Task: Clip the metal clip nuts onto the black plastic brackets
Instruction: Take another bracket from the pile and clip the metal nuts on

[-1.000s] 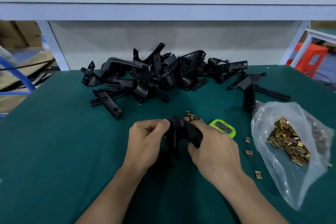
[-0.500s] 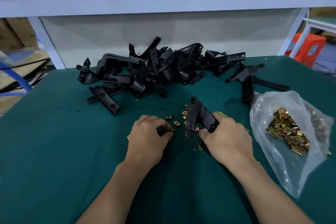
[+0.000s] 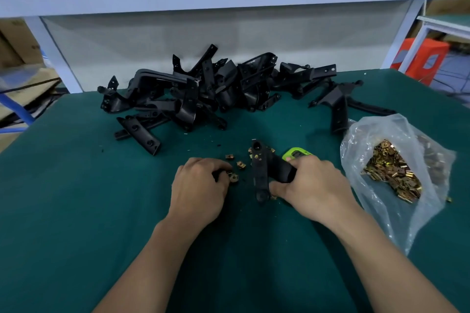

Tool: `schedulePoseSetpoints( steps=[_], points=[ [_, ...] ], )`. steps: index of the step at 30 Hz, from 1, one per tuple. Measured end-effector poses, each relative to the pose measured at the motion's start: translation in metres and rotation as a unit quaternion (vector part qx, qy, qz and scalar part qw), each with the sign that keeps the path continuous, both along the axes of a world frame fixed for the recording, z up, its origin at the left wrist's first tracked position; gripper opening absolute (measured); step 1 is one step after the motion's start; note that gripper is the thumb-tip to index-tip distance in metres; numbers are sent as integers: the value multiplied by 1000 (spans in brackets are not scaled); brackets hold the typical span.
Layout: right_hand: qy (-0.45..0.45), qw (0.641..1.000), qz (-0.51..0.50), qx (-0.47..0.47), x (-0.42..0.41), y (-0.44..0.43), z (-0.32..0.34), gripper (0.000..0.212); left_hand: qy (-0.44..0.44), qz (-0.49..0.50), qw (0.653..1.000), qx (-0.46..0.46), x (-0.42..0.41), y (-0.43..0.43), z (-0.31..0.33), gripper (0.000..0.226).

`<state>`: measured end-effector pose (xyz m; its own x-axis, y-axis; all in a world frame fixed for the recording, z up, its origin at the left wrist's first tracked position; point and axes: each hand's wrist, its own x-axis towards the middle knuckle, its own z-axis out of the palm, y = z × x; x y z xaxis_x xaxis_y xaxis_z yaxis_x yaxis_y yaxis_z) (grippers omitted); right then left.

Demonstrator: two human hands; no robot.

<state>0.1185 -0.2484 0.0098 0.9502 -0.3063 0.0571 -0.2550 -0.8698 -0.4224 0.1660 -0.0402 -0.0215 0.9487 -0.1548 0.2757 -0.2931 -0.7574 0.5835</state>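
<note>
Wrapped round the thick middle of one black bracket (image 3: 260, 173), the right hand (image 3: 314, 185) holds it firmly, thumb against its lower part. The bracket stands on the green mat (image 3: 76, 198) just ahead of me, between the two hands. Half a second ago it leaned off to the right with its top end further away. Now it points almost straight toward me, with its lower end drawn closer. A second ago both hands were on it. The left hand (image 3: 201, 185) has since let go and sits on the mat to the left, fingers bent down onto a clip nut (image 3: 233, 177) at their tips. I cannot tell whether that pinch has closed, because the knuckles cover the fingertips. A few loose clip nuts (image 3: 240, 164) lie between that hand and the bracket, much where they were. The green gadget (image 3: 296, 154) behind the right hand shows more of itself than before, though the fingers cover its near edge. The right palm hides the bracket's far side. A glint of gold shows near its upper end, and from my seat I cannot tell whether it is clipped on or lying behind. The pile of brackets (image 3: 203, 89) at the far edge and the bag of clip nuts (image 3: 391, 170) on the right have not moved. The bag's film blurs its contents.
</note>
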Motion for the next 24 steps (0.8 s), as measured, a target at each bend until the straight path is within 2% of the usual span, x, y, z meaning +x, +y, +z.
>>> schedulePoseSetpoints(
  steps=[4,8,11,13,15,17,18,20,22,24],
  points=[
    [22,997,22,-70,-3,11,0,38,16,-2,1000,-1,3,1,0,14],
    [6,999,24,-46,-6,19,-1,23,3,-6,999,-40,0,1,0,22],
    [2,999,36,-17,-7,23,0,25,-45,-35,997,-57,-8,0,3,29],
    [-8,998,26,65,-5,22,2,30,-64,-74,992,-80,-13,-2,5,29],
    [-25,978,13,209,-4,22,4,37,-71,-108,986,-107,-19,-7,8,29],
    [-24,927,11,375,-4,24,6,36,-63,-121,983,-125,-23,-13,8,34],
    [-9,903,6,429,-5,25,6,31,-56,-120,981,-138,-24,-15,9,37],
    [39,877,-5,479,-6,28,7,23,-41,-111,977,-176,-25,-16,9,42],
    [51,869,-17,492,-5,26,7,26,-23,-91,974,-205,-22,-15,9,37],
    [9,906,-22,422,-4,16,10,27,9,-54,971,-232,-18,-14,7,28]
  ],
)
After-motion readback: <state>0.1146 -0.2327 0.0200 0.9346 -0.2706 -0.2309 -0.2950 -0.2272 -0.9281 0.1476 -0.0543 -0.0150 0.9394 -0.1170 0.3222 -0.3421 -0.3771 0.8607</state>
